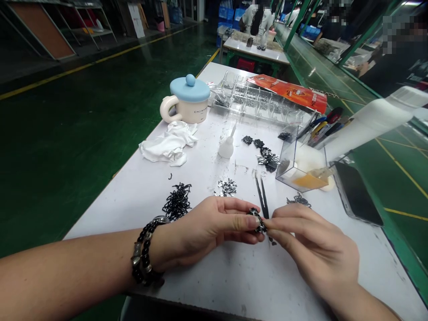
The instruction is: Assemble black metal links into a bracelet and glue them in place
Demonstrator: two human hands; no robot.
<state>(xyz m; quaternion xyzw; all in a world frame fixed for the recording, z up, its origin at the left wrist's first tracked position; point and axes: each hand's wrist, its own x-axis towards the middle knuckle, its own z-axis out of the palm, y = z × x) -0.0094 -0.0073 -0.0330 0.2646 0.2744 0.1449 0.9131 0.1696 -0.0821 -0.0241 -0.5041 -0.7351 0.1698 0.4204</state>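
Note:
My left hand (220, 223) is closed round a small black and silver metal piece (257, 218), thumb pressed on its face. My right hand (310, 249) pinches at the right edge of that piece with thumb and forefinger; whether a tiny part sits in the pinch is hidden. Just behind the fingers lie black tweezers (262, 196), tips pointing away from me. A heap of black curved parts (177, 201) is left of my left hand. Small silver and black bits (227, 187) lie beyond it. Thin black parts (299, 200) lie behind my right hand.
On the white table (207, 285) stand a lidded mug (192, 109), a white cloth (170, 142), a dropper bottle (226, 146), a compartment tray (257, 100), black pieces (267, 158), a clear tool box (301, 165) and a phone (357, 194). A person (259, 20) sits at a further table.

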